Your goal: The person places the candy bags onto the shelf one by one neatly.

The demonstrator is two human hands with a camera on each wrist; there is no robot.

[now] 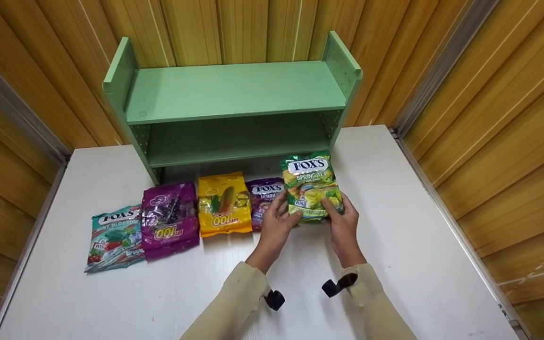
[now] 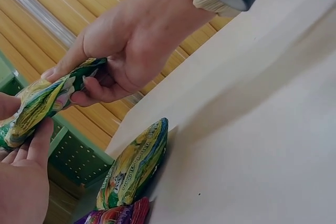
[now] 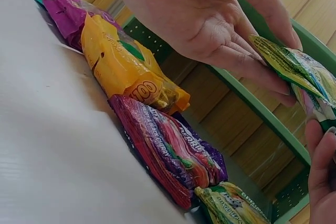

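Observation:
My left hand (image 1: 276,225) and right hand (image 1: 345,229) grip a green and yellow Fox's Spring Tea candy bag (image 1: 310,182) by its lower part, thumbs over its front. In the left wrist view, the right hand (image 2: 134,51) pinches one end of this bag. In the right wrist view, the left hand (image 3: 210,30) has its thumb and fingers on the other end. Below the held bag, a second Spring Tea candy bag (image 2: 137,166) sits on the table; the held one hides it in the head view. Left of it is a purple Fox's berries candy bag (image 1: 263,191).
The row goes on leftward with a yellow candy bag (image 1: 225,203), a purple grape candy bag (image 1: 170,219) and a teal Mint Blossom candy bag (image 1: 115,240). Behind the row stands a green two-tier shelf (image 1: 234,89) on the white table (image 1: 196,297). Wood-look walls (image 1: 503,141) enclose the table.

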